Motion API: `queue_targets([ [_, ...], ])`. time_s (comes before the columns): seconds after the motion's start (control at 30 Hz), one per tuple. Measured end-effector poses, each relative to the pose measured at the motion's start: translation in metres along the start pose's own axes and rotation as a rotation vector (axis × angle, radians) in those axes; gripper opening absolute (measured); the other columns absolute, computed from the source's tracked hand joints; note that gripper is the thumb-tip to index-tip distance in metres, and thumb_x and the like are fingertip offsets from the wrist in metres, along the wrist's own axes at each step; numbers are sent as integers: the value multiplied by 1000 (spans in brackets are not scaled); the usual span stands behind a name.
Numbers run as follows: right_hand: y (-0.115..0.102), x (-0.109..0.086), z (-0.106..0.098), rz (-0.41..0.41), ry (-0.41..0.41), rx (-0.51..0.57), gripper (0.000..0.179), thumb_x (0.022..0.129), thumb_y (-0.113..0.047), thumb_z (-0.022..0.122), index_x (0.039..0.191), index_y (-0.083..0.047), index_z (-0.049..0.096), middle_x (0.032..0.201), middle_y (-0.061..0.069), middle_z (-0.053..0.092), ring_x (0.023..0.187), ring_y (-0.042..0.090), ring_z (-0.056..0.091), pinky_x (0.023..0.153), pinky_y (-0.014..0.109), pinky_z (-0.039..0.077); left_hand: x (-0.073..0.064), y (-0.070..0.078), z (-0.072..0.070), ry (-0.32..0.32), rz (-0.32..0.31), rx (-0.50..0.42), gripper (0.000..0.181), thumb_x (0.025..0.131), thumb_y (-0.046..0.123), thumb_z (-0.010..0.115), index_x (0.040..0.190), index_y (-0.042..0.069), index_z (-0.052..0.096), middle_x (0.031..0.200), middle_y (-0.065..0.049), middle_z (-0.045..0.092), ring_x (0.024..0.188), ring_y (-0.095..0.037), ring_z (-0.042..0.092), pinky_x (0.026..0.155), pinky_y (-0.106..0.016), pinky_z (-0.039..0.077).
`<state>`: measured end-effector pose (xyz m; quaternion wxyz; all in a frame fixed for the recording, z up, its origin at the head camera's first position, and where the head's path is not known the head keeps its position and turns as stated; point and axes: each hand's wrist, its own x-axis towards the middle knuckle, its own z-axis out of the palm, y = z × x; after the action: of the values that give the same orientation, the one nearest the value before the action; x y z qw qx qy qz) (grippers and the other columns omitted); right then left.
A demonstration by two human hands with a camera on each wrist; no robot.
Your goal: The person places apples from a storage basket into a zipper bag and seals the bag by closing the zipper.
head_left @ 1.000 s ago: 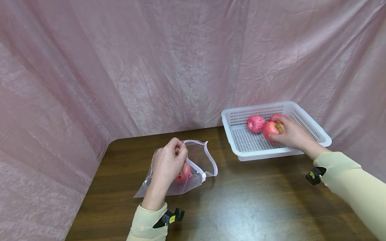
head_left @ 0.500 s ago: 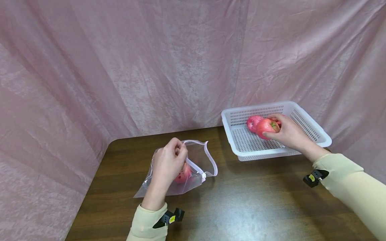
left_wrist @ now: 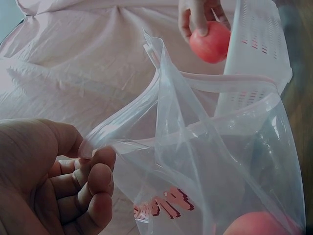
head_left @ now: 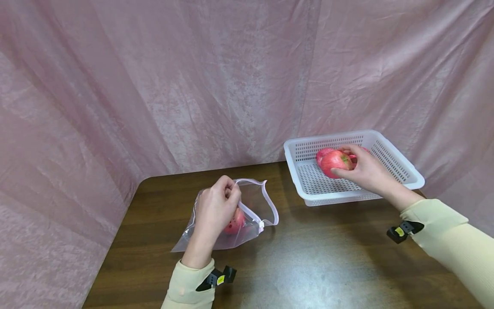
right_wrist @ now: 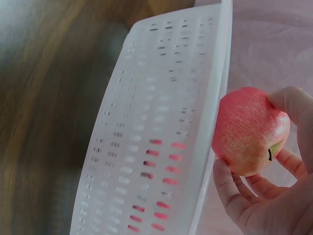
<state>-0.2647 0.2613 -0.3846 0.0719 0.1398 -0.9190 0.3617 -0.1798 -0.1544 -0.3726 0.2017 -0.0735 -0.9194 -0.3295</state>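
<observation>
My left hand pinches the rim of a clear zip bag between thumb and forefinger, and its mouth stands open toward the right. Inside the bag lies one red apple; printed red lettering shows on the bag's side. My right hand grips another red apple by its sides, stem toward the palm, raised above the white plastic basket. In the right wrist view this apple shows beyond the basket's rim. More apples lie in the basket behind it, partly hidden by the hand and the held apple.
A brown wooden table carries the bag at the left and the basket at the back right. Directly behind the table hangs a pink curtain. The basket's raised rim stands between the right hand and the tabletop in front.
My right hand has lifted the apple from among the others and moved it slightly left above the basket. The left hand and the bag have stayed where they were.
</observation>
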Motion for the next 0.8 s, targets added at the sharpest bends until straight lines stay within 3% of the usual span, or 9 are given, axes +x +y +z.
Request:
queue_targets([
  [0.07,-3,-1,1,-3,-2,7,71,94,-26,89,149,3,54,140,25,62,118,44,66,90,33,55,0,0,0,4,4,-1,12,101,18,65,90,17,68,63,8,54,60,-17,52,57,-39,41],
  [0.17,-10,-2,2,-14,-1,32,69,94,-24,89,148,2,55,139,24,63,118,44,67,89,31,55,1,0,0,11,9,2,11,100,18,66,89,17,68,62,9,53,60,-17,52,57,-39,42],
  [0.3,-22,-3,3,-10,-2,38,70,93,-24,89,150,0,54,140,24,62,121,45,65,95,53,57,1,-1,1,17,14,7,11,99,18,66,88,17,68,62,9,53,60,-16,51,58,-39,42],
  [0.5,-37,-6,7,-43,-13,53,68,93,-22,89,149,-4,55,141,21,63,123,45,64,97,61,57,1,-1,0,20,19,4,11,99,17,66,88,16,68,62,9,53,59,-16,51,58,-38,42],
  [0.63,-45,-7,11,-70,-15,74,65,93,-21,90,146,-4,57,139,19,64,124,44,65,94,52,60,0,0,0,16,17,1,11,100,16,66,89,16,68,62,8,53,59,-16,51,57,-38,42],
  [0.8,-55,-9,17,-96,-7,122,64,91,-17,91,145,-4,59,136,18,65,117,41,68,89,25,55,0,-1,0,5,10,-6,11,101,17,65,90,16,69,62,7,54,59,-16,51,55,-38,41],
])
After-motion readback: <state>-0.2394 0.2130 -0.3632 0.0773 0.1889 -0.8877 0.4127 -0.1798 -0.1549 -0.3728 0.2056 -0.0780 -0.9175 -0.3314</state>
